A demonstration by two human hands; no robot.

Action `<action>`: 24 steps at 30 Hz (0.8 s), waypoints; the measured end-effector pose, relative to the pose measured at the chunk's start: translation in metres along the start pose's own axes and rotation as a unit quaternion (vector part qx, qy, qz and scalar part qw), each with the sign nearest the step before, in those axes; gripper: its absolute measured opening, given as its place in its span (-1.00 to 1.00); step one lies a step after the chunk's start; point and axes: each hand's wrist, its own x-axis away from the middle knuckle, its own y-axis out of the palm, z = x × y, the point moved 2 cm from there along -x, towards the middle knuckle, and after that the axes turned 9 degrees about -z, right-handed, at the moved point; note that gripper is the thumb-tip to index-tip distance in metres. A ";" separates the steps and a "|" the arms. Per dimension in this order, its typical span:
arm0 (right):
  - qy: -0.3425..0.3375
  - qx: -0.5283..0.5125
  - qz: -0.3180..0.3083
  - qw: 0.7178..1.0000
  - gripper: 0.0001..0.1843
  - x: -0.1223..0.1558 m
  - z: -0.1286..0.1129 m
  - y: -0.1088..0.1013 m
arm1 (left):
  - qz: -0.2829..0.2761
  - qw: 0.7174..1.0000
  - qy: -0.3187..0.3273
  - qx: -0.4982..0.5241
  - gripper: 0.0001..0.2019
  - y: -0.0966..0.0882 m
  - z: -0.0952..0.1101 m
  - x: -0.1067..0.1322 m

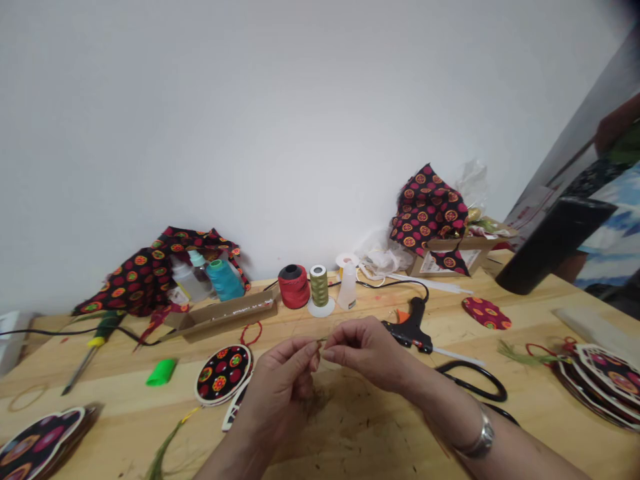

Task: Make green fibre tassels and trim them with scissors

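Observation:
My left hand (287, 380) and my right hand (365, 353) meet over the middle of the table, fingertips almost touching. Both are closed in a pinch on a thin strand of olive-green thread (323, 341); most of it is hidden by the fingers. Below them a dark, blurred fringe shows against the wood. Beside my left hand lies a round, black patterned fabric piece (223, 375) with a pale rim and a red cord loop (251, 332). A green tassel (167, 447) hangs from its lower side. Another pale-rimmed piece (233, 408) is partly covered by my left hand.
A black glue gun (414, 328) lies right of my hands, scissors with black handles (473, 379) nearer. Behind stand a red thread spool (294, 287), a green spool (319, 285) and a white bottle (347, 287). Stacked patterned pieces (607, 380) lie right, a screwdriver (83, 363) left.

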 end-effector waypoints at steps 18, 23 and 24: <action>0.039 -0.094 -0.044 0.994 -0.76 0.002 0.005 0.003 | -0.020 0.997 -0.036 0.058 -0.78 0.001 -0.001 0.000; 0.047 -0.136 -0.062 0.988 -0.74 0.002 0.009 0.002 | -0.027 0.997 -0.043 0.065 -0.78 0.001 -0.003 0.002; 0.052 -0.144 -0.066 0.986 -0.73 0.002 0.010 0.002 | -0.029 0.996 -0.044 0.065 -0.78 0.001 -0.003 0.002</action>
